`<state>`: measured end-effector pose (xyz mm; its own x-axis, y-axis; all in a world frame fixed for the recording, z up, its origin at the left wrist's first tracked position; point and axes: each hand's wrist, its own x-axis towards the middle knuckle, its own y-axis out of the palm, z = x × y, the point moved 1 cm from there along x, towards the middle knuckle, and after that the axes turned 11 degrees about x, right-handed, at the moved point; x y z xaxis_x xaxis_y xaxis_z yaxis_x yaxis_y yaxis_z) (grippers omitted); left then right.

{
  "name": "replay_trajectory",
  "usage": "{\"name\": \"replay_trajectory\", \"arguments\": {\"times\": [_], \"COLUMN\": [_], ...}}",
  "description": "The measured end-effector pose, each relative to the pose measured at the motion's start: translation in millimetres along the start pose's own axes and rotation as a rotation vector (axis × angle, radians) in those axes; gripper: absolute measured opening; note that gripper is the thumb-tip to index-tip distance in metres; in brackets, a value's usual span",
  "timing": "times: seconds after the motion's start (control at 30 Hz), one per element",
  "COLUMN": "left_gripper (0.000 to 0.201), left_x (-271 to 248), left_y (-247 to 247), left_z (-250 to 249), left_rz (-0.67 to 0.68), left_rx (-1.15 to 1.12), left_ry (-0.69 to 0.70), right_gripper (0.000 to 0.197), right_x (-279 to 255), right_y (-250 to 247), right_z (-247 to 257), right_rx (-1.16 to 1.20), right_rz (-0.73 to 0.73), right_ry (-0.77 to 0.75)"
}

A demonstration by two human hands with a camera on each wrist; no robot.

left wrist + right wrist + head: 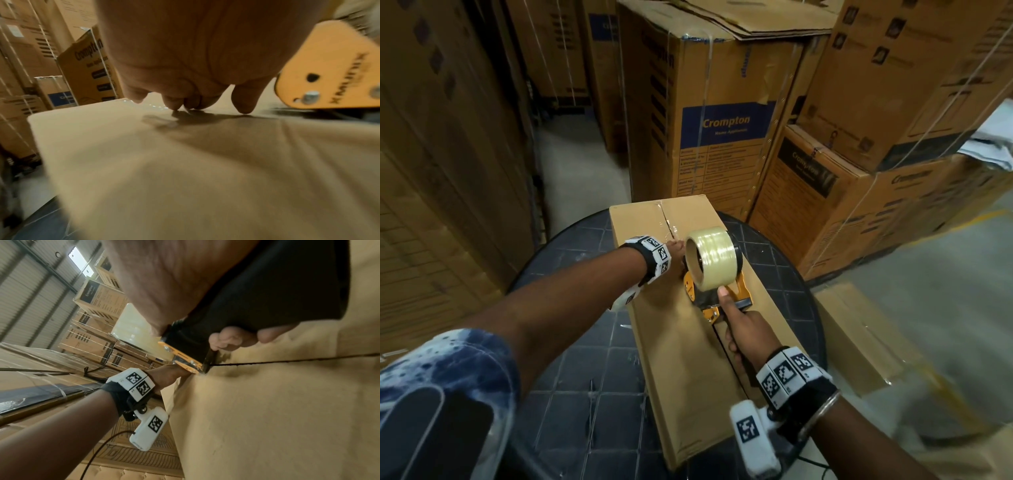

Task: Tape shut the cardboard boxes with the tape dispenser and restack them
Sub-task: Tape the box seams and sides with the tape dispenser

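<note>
Now my right hand (743,329) grips the tape dispenser (714,270) mid-seam on the box (688,329); my left hand (185,53) presses its curled fingertips on the tape; next I should pull steadily toward me.

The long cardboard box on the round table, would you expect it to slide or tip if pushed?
Probably slides, not tips: the cardboard box lies flat and low on the table. Its top likely flexes, since its seam is untaped near the tape dispenser.

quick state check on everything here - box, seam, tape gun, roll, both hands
cardboard box: lying flat on the round table, flaps closed
seam: taped at the far end, bare near the person
tape dispenser: pressed on the seam
tape roll: mounted, mostly full
left hand: fingertips pressing the box top
right hand: gripping the dispenser handle
</note>
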<state>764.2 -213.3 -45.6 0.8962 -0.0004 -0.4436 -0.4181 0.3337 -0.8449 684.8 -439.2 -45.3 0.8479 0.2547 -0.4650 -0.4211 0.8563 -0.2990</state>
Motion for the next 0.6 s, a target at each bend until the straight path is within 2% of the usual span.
{"name": "replay_trajectory", "arguments": {"times": [0.03, 0.1, 0.2, 0.33, 0.5, 0.57, 0.6], "left_gripper": [0.047, 0.052, 0.06, 0.06, 0.064, 0.07, 0.074], "left_x": [-22, -15, -15, -4, 52, 117, 133], "left_y": [-12, 4, 11, 11, 35, 74, 79], "left_z": [-7, -10, -3, 4, 28, 44, 45], "left_rz": [-0.018, -0.08, -0.041, -0.023, 0.027, -0.024, -0.018], "left_rx": [0.086, 0.165, 0.125, 0.145, 0.183, 0.202, 0.2], "left_ry": [0.051, 0.036, 0.005, 0.001, 0.013, 0.072, 0.058], "right_gripper": [0.08, 0.08, 0.08, 0.081, 0.081, 0.08, 0.08], "right_x": [-1, -1, 1, 6, 21, 29, 34], "right_y": [0, -1, -1, -2, -4, -4, -4], "right_z": [1, 4, 5, 5, 13, 20, 23], "right_rx": [0.007, 0.01, -0.01, -0.031, -0.047, -0.059, -0.065], "right_rz": [0.002, 0.002, 0.006, 0.004, -0.004, -0.007, -0.009], "right_ry": [0.002, 0.015, 0.024, 0.013, -0.003, -0.008, -0.012]}}
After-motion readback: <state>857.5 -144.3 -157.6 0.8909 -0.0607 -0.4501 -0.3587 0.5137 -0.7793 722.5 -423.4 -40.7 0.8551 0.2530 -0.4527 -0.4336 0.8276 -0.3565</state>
